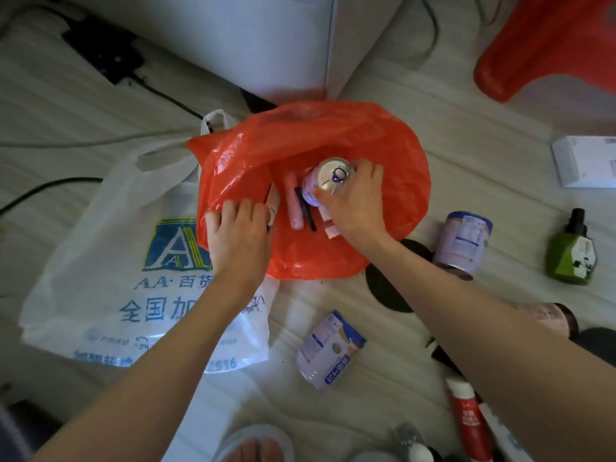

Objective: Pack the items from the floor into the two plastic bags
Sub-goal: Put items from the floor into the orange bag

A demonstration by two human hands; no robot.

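Observation:
An open red plastic bag (333, 135) sits on the floor in the middle of the view. Inside it lie a pink tube (293, 201), a thin black stick (305, 208) and a small packet (330, 228). My right hand (356, 201) is inside the bag, gripping a purple-labelled can (328, 180) upright by its top. My left hand (240, 231) grips the bag's near left rim. A white printed plastic bag (110, 261) lies flat to the left, partly under the red one. Two more cans (463, 240) (328, 350) lie on the floor to the right.
A green bottle (571, 251) and a white box (586, 165) lie far right. A red-and-white tube (468, 418) and other small items lie at bottom right. A red stool (546, 45) stands top right, a white appliance (266, 38) and cables behind. My foot (255, 448) shows at the bottom.

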